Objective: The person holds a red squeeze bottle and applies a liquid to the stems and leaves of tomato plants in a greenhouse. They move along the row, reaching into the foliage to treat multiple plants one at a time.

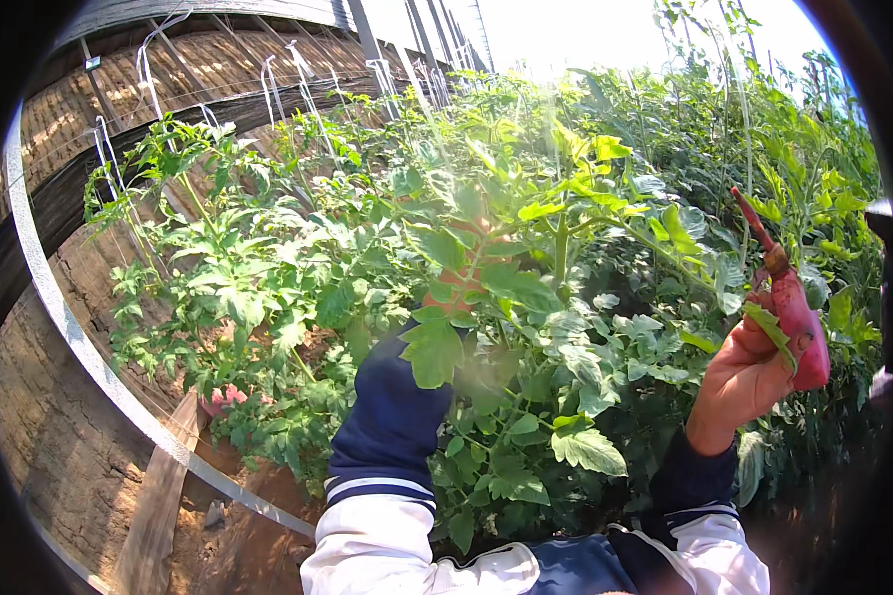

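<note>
My right hand (pixel 751 364) is raised at the right, closed around a pink plastic squeeze bottle (pixel 802 327) with a thin red nozzle (pixel 751 216) pointing up and left. A green leaf (pixel 772 332) lies against its fingers. My left hand (pixel 470 260) reaches into the tomato plants near the middle, largely hidden behind a leaf (pixel 433 346); whether it grips anything does not show. Just to the right of it rises a thick green tomato stem (pixel 561 249) with side shoots.
Dense tomato plants (pixel 245 290) spread to both sides, with pale strings (pixel 312 104) hanging among them. A curved pale strip (pixel 119 387) crosses the left, before an earthen wall (pixel 67 446). A wooden board (pixel 156 498) leans at lower left, near a pinkish object (pixel 227 400).
</note>
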`<state>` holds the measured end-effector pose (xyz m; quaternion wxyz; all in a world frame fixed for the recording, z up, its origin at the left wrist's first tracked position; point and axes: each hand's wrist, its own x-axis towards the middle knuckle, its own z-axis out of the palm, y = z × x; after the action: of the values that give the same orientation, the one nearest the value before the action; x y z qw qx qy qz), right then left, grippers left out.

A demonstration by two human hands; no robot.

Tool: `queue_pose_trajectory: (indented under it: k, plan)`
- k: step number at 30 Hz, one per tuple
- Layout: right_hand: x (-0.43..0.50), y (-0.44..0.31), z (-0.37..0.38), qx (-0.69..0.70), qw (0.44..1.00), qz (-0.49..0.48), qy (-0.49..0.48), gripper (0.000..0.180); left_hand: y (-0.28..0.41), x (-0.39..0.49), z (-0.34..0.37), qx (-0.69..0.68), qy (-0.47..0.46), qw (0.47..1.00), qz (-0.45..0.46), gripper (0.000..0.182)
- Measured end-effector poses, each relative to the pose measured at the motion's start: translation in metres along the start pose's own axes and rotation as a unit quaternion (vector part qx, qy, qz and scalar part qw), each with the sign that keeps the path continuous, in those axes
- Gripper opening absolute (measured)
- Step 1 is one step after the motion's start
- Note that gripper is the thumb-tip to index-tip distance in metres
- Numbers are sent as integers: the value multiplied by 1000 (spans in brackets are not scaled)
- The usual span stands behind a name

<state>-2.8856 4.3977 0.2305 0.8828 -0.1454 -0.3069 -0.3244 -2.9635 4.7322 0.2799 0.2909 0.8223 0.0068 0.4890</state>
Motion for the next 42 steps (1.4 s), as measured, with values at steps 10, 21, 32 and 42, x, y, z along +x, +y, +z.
queue_pose_trajectory:
  k: [10,21,32,42]
  plan:
    - [12,-103,172,358,854,127,-355,40,23,19,11,2,25,998,-60,26]
    - [-62,18,294,175,923,320,-119,28,57,23,0,59,34,994,-86,30]
    - [-43,37,205,76,988,-16,-130,16,58,-13,-35,1,74,994,79,34]
    - [-20,18,169,-24,985,-24,-169,19,89,-25,-31,-368,-66,925,-66,39]
